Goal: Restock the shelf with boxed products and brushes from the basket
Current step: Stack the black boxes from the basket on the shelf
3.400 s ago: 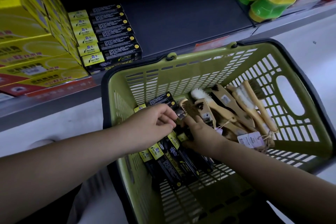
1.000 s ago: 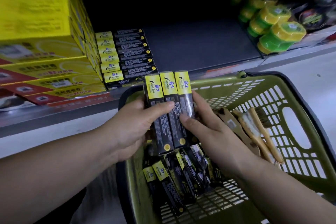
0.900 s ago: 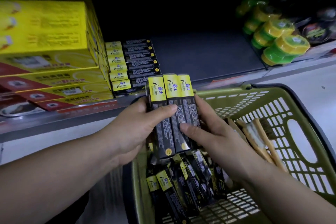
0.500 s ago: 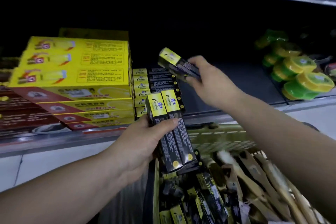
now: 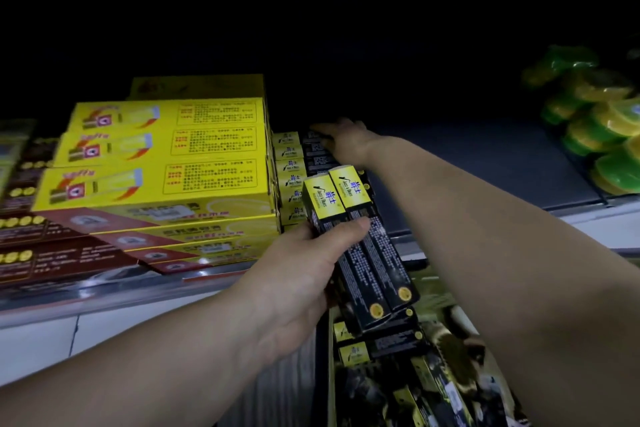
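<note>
Head view: my left hand (image 5: pixel 294 288) grips two boxes (image 5: pixel 363 253); my right hand (image 5: pixel 346 142) rests, fingers straight, on the far shelf box (image 5: pixel 313 139).

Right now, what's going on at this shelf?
A person is restocking. The left hand grips two black-and-yellow boxes above the basket. The right hand reaches to the back of the row of matching boxes on the shelf, beside the large yellow cartons; whether it grips a box is too dark to tell. In the basket lie spare boxes.
</note>
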Demonstrator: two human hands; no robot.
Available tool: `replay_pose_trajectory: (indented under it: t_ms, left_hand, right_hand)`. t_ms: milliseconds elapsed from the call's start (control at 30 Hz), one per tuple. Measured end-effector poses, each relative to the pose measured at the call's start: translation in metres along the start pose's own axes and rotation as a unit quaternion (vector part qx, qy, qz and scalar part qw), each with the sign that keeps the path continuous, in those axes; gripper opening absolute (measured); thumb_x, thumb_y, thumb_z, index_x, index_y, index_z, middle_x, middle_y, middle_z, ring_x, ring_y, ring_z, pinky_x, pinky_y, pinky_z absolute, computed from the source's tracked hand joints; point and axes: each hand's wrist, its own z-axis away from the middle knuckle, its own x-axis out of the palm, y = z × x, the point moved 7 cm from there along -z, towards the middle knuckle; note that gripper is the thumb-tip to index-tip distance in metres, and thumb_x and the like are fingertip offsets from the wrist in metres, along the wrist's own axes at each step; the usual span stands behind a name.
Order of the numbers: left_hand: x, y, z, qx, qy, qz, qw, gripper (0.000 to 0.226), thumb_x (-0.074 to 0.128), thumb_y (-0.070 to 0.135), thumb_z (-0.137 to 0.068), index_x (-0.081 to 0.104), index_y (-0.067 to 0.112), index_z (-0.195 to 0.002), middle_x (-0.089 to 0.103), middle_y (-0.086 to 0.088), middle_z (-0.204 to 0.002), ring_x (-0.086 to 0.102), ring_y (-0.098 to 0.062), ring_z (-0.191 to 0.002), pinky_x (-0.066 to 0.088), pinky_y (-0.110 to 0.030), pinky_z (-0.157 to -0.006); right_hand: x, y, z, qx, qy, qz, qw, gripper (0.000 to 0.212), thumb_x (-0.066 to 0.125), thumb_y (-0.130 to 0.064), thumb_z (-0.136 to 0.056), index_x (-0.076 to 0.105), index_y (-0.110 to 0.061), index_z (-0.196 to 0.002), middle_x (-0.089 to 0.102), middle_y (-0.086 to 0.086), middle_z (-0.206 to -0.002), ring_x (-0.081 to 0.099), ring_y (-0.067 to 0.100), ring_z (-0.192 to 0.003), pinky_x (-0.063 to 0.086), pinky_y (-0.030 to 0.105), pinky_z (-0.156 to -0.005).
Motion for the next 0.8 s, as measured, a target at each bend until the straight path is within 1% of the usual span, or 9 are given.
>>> replay_pose_trajectory:
  t_ms: [133,200,267,333,400,500,600,700,800]
  left_hand:
    - [0.000,-0.001,0.001,0.003,-0.002,0.011,1.000,0.031,0.071,0.023,-0.066,0.066,0.012,-0.095,0.075,-0.005,-0.085,0.072,-0.016,-0.074,0.055,-0.033,-0.070]
    - [-0.002,-0.003,0.001,0.000,0.001,0.023,1.000,0.034,0.071,0.024,-0.063,0.067,0.010,-0.094,0.075,-0.007,-0.085,0.072,-0.018,-0.075,0.056,-0.033,-0.071]
    - [-0.003,-0.003,0.001,0.007,0.001,0.040,0.999,0.039,0.070,0.025,-0.060,0.067,0.009,-0.096,0.075,-0.007,-0.087,0.072,-0.018,-0.077,0.055,-0.035,-0.075]
    - [-0.003,-0.002,0.003,0.013,-0.004,0.048,0.999,0.043,0.070,0.025,-0.061,0.066,0.009,-0.100,0.075,-0.008,-0.091,0.072,-0.019,-0.082,0.054,-0.036,-0.079]
    - [-0.001,-0.001,0.005,0.024,-0.017,0.050,0.998,0.044,0.068,0.026,-0.064,0.066,0.009,-0.104,0.074,-0.008,-0.095,0.071,-0.021,-0.088,0.055,-0.035,-0.080]
    - [0.007,-0.003,0.012,0.034,-0.061,0.045,0.997,0.043,0.067,0.028,-0.070,0.064,0.008,-0.108,0.073,-0.009,-0.100,0.070,-0.022,-0.093,0.058,-0.031,-0.073]
    - [0.008,-0.012,0.016,0.036,-0.063,0.044,0.996,0.044,0.067,0.031,-0.067,0.065,0.010,-0.106,0.073,-0.008,-0.099,0.070,-0.020,-0.090,0.058,-0.028,-0.065]
    - [-0.014,-0.018,0.017,0.026,0.026,0.084,0.996,0.040,0.068,0.031,-0.061,0.063,0.009,-0.093,0.074,-0.006,-0.076,0.071,-0.017,-0.067,0.056,-0.027,-0.051]
    - [-0.039,-0.025,0.021,0.001,0.109,0.108,0.988,0.025,0.065,0.029,-0.075,0.059,0.006,-0.083,0.065,-0.005,-0.052,0.064,-0.016,-0.046,0.051,-0.026,-0.041]
  right_hand:
    - [-0.010,-0.003,0.019,-0.001,-0.010,-0.005,1.000,0.053,0.036,-0.024,-0.100,0.016,-0.024,-0.149,0.019,0.010,-0.155,0.015,0.032,-0.141,0.021,0.043,-0.114]
    - [-0.027,-0.008,0.049,-0.003,0.042,-0.098,0.994,0.046,0.039,-0.021,-0.099,0.031,-0.017,-0.144,0.032,0.012,-0.148,0.028,0.031,-0.136,0.028,0.039,-0.110]
    - [-0.042,-0.008,0.094,-0.006,0.077,-0.258,0.963,0.031,0.040,-0.027,-0.099,0.055,-0.016,-0.124,0.055,0.004,-0.126,0.050,0.020,-0.118,0.042,0.032,-0.098]
    - [-0.041,-0.011,0.147,0.000,0.019,-0.404,0.914,0.030,0.044,-0.044,-0.094,0.064,-0.024,-0.105,0.066,-0.008,-0.107,0.062,0.007,-0.098,0.051,0.022,-0.082]
    - [-0.036,-0.023,0.196,-0.006,-0.072,-0.454,0.888,0.037,0.056,-0.059,-0.076,0.062,-0.035,-0.102,0.068,-0.014,-0.100,0.065,-0.002,-0.088,0.053,0.012,-0.069]
    - [-0.029,-0.027,0.230,-0.027,-0.107,-0.430,0.896,0.053,0.071,-0.053,-0.061,0.057,-0.039,-0.110,0.065,-0.018,-0.104,0.064,-0.003,-0.092,0.052,0.011,-0.073]
    - [-0.028,-0.018,0.235,-0.016,-0.081,-0.449,0.890,0.035,0.071,-0.025,-0.078,0.059,-0.030,-0.111,0.068,-0.015,-0.098,0.064,-0.002,-0.088,0.049,0.010,-0.071]
    - [-0.034,-0.004,0.226,0.000,-0.010,-0.396,0.918,0.021,0.057,-0.012,-0.087,0.057,-0.025,-0.104,0.070,-0.005,-0.091,0.061,0.008,-0.072,0.049,0.023,-0.064]
    - [-0.041,-0.003,0.205,-0.036,0.060,-0.206,0.976,0.025,0.061,-0.026,-0.088,0.053,-0.030,-0.112,0.061,-0.011,-0.096,0.055,-0.005,-0.070,0.041,0.009,-0.058]
